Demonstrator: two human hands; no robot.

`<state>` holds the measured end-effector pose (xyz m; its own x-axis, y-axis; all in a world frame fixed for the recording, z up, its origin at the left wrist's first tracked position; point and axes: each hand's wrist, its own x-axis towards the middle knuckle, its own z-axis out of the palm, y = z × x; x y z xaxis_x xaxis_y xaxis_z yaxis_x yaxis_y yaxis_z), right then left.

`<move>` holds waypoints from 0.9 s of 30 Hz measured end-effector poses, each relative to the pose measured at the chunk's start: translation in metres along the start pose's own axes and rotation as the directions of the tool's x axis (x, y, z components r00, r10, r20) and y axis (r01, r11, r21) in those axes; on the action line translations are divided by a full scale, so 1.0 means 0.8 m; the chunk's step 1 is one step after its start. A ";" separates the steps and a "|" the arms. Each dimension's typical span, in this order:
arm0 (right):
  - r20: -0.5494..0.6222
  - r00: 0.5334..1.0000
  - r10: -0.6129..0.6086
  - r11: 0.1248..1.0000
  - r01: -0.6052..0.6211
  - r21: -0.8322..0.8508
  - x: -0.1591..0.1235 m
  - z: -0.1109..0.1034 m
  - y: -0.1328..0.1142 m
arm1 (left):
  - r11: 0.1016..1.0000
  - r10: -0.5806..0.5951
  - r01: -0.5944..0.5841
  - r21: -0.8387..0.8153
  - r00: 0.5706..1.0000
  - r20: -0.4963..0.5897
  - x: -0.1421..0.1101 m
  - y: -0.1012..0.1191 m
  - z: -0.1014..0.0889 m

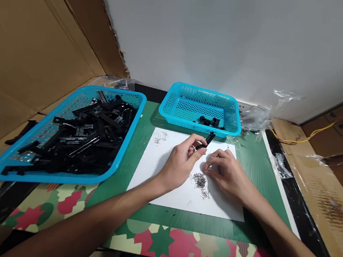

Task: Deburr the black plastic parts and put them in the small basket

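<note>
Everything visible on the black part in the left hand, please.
The black part is slim and elongated, with a somewhat glossy, plastic-looking surface and an uneven outline. The left hand grips it between thumb and fingers, which hide some of it. Its exposed end slants up and to the right, towards the smaller blue basket. The right hand is apart from it. Finer detail is too small to make out.

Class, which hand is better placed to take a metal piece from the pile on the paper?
Probably the right hand: its fingers are beside the pile, though whether they pinch something is unclear. The left hand holds a black part.
</note>
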<state>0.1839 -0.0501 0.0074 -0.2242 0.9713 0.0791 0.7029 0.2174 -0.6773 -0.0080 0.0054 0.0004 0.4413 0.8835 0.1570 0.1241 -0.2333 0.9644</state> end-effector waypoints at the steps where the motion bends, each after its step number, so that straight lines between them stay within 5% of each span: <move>1: -0.017 1.000 -0.008 0.999 0.009 0.036 -0.001 -0.003 -0.001 | 1.000 0.008 -0.008 0.006 1.000 0.017 0.000 0.002 -0.001; 8: -0.328 0.944 -0.021 0.938 0.132 0.320 -0.016 -0.024 -0.006 | 0.997 0.001 0.014 -0.073 0.981 0.193 -0.003 0.024 -0.004; 13: -0.282 0.959 0.040 0.915 0.078 0.397 -0.020 -0.022 -0.012 | 0.967 -0.023 0.109 -0.228 0.936 0.351 -0.007 0.029 0.001; 27: -0.343 0.915 0.213 0.834 0.013 0.551 -0.021 0.003 -0.028 | 0.984 -0.039 0.072 -0.161 0.979 0.200 -0.011 0.023 0.004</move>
<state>0.1700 -0.0719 0.0193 0.1761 0.9679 0.1791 0.2115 0.1405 -0.9672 -0.0071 -0.0080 0.0159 0.6050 0.7929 0.0731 0.0114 -0.1005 0.9949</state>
